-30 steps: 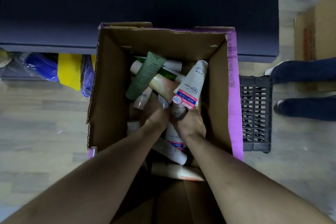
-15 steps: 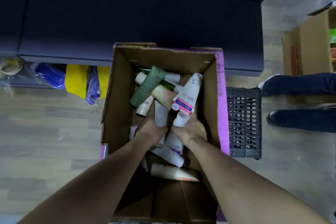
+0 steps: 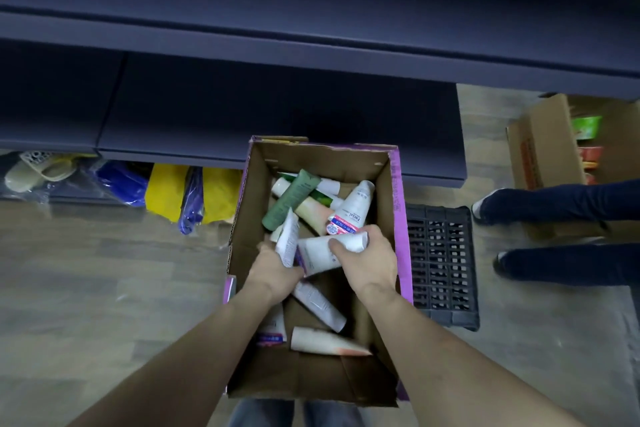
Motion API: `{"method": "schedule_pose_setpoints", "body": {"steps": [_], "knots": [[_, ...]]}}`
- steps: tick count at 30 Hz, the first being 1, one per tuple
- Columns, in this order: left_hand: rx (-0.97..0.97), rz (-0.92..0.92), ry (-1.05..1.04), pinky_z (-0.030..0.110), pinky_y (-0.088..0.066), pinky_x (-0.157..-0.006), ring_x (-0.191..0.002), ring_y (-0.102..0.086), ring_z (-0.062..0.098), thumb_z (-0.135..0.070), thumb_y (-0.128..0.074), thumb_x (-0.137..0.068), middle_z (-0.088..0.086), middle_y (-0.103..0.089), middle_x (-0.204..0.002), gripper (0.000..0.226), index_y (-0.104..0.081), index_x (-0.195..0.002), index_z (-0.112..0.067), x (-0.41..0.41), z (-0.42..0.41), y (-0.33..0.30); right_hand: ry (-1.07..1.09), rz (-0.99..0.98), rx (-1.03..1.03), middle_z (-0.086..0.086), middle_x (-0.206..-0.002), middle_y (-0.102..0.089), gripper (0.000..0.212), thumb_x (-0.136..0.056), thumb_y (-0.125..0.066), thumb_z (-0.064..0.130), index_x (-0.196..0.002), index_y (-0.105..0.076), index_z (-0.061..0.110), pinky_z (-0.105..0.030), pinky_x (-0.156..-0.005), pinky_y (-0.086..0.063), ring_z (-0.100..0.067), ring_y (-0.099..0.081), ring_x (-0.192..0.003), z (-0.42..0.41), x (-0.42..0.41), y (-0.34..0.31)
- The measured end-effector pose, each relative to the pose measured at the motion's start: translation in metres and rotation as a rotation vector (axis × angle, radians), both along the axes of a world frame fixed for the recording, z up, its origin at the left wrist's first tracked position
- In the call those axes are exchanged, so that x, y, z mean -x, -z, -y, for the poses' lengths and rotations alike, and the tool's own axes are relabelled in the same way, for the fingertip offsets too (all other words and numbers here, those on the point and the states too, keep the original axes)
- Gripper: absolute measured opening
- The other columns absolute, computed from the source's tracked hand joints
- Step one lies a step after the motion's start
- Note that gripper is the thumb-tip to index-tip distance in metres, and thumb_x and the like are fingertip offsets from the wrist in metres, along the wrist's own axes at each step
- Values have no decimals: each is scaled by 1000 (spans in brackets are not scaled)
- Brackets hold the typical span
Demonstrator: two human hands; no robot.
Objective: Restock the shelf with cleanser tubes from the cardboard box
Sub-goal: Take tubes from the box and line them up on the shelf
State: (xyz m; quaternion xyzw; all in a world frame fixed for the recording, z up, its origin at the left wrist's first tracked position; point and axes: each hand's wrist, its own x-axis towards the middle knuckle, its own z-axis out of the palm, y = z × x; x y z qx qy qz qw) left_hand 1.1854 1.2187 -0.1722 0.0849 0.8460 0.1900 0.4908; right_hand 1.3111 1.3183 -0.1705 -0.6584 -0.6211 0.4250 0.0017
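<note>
Both hands are inside the cardboard box (image 3: pixel 401 204), left hand (image 3: pixel 273 269) pinching a thin white tube (image 3: pixel 288 241), right hand (image 3: pixel 369 258) wrapped round a fat white cleanser tube (image 3: pixel 322 250); loose pinch risks dropping it lifting to the dark shelf (image 3: pixel 277 114).

A dark slatted plastic crate (image 3: pixel 441 267) lay flat on the wood-look floor (image 3: pixel 104 288) at the right. Further right, a second person's legs in dark blue trousers (image 3: pixel 568 236) reached in from the edge, with light shoes at the toes. Behind them at the far right stood a second open carton (image 3: pixel 547 163) with green and red packets showing inside. At the far left, on the floor, sat a heap of wrapped blue and yellow goods (image 3: pixel 173 194), and left of those a pair of pale slippers (image 3: pixel 34 170) in clear plastic.
</note>
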Motion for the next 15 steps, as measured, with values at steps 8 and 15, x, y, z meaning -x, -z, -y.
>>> {"method": "schedule_pose_setpoints", "body": {"steps": [8,15], "knots": [[72,-37,-22,32,-40,-86,-122,-50,40,-23,-40,-99,24,-47,-138,46,-38,-139,0,-6,-4,-16,144,139,171,-7,-94,-70,54,-82,-46,65,-108,-57,18,-37,-75,-58,-30,-72,-77,8,9,-19],[-5,-31,16,37,-52,-91,-108,-61,34,-40,-71,-69,17,-65,-116,57,-64,-116,-8,-3,11,-33,257,-46,392,-17,-93,-67,50,-103,-30,50,-115,-56,9,-20,-35,-41,-24,-59,-44,17,8,-41]]}}
